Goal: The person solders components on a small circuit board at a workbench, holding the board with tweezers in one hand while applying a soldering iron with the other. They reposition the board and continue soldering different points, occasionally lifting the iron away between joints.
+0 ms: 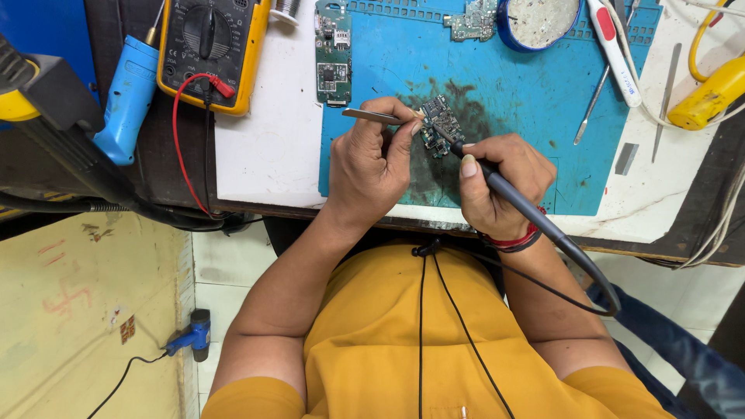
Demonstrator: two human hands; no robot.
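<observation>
Tweezers (372, 116) sit pinched in the left hand (371, 167), their tips touching a small circuit board (438, 126). The right hand (497, 186) has its grip closed pen-like round a dark soldering iron (504, 190), tip on the same board, which lies on a scorched blue mat (512, 93) on the bench (268, 147). A yellow multimeter (211, 46) sits well apart.

Bright, even light; sharp focus, slight edge distortion.
</observation>
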